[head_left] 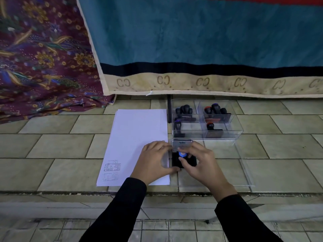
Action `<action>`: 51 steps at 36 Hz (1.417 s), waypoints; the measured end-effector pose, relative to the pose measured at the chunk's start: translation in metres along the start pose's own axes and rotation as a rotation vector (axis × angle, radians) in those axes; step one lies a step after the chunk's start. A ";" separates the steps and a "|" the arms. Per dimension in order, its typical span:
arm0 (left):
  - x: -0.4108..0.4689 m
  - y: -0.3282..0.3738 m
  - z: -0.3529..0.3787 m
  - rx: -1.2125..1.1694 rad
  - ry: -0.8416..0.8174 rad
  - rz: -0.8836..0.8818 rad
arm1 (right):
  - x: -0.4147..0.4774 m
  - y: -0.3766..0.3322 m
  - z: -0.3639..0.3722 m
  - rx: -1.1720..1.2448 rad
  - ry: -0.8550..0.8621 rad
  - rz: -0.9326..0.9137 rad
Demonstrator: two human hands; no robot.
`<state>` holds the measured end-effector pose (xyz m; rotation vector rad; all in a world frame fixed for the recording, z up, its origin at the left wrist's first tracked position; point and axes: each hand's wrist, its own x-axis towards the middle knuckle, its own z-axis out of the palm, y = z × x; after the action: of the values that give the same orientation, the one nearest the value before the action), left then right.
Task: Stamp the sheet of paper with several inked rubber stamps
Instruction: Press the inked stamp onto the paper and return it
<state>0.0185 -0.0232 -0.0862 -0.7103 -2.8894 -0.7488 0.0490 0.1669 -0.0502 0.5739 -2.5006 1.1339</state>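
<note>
A white sheet of paper (138, 137) lies on the tiled floor, with two stamped prints near its lower left corner. Just right of the sheet sits a black ink pad (191, 163) with its silver lid (181, 144) raised. My right hand (201, 163) holds a rubber stamp with a blue top (183, 155) pressed down on the pad. My left hand (155, 161) rests on the sheet's right edge and grips the pad's left side and lid.
A clear plastic box (234, 131) with compartments holds several black-handled stamps behind the pad. Its clear lid (244, 172) lies flat to the right of my hands. A teal cloth and a patterned purple fabric hang at the back. A step edge runs below the sheet.
</note>
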 end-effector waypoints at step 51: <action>-0.062 -0.154 -0.073 0.023 0.351 -0.470 | 0.093 -0.098 0.140 -0.013 -0.456 -0.046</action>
<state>0.0006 -0.2027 -0.1015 0.1130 -2.7410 -0.7814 -0.0015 -0.0199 -0.0334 0.9750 -2.8478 1.0628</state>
